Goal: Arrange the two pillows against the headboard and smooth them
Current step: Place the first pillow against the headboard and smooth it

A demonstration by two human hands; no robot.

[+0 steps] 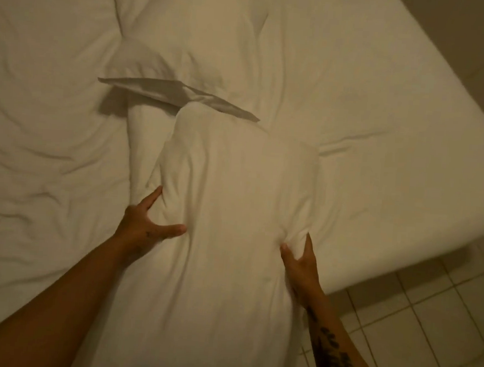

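Note:
A white pillow [234,188] is lifted over the near part of the bed, long side pointing away from me, with its flat case flap sticking out at the far end. My left hand [146,225] grips its left edge, thumb pressed into the fabric. On the right edge my right hand [301,262] pinches a fold of the case. A second white pillow [193,45] lies farther up the bed, partly behind the held one. No headboard is in view.
The bed [381,135] is covered by a wrinkled white sheet, with a bulky duvet [41,83] on the left. The mattress corner ends at the right near pale floor tiles [425,325]. A wall runs along the upper right.

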